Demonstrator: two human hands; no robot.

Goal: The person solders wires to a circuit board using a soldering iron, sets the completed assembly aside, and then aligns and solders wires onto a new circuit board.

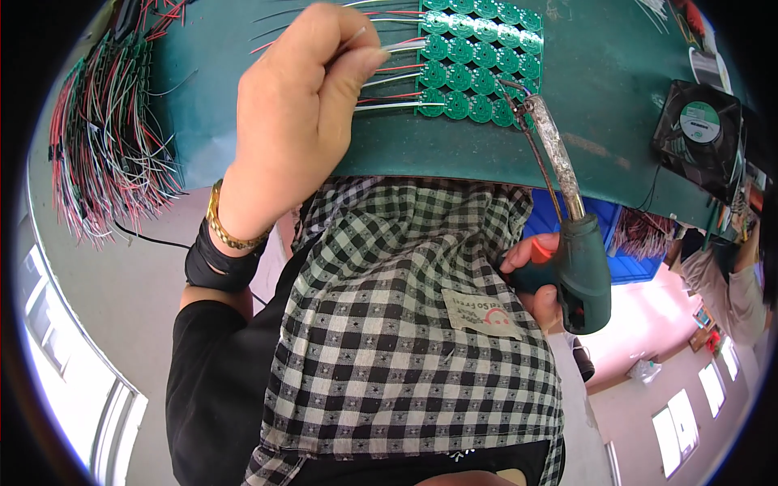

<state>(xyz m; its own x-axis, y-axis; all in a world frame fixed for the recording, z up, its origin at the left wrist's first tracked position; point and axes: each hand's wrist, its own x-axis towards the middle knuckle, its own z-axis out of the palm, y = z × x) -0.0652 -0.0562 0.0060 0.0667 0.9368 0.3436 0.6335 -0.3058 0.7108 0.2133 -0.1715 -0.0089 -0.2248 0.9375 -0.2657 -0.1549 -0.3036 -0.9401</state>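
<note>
My left hand [296,105] is raised over the bench, thumb and forefinger pinched on a thin white wire [405,46]. That wire reaches the left edge of a green circuit board panel [459,53] made of rows of round boards. Red, black and white wires stick out leftward from the same edge. My right hand [541,283] grips a dark green soldering gun [585,275], its fingers partly hidden behind the body. The metal barrel points up toward the panel. Its tip and a thin feed tube end over the panel's lower right part.
A thick bundle of wired boards [105,146] hangs over the bench's left edge. On the right are a black fan [701,134], a solder wire spool [707,69] and a blue bin [628,251] below the bench [389,150]. Another person's arm [733,292] shows at far right.
</note>
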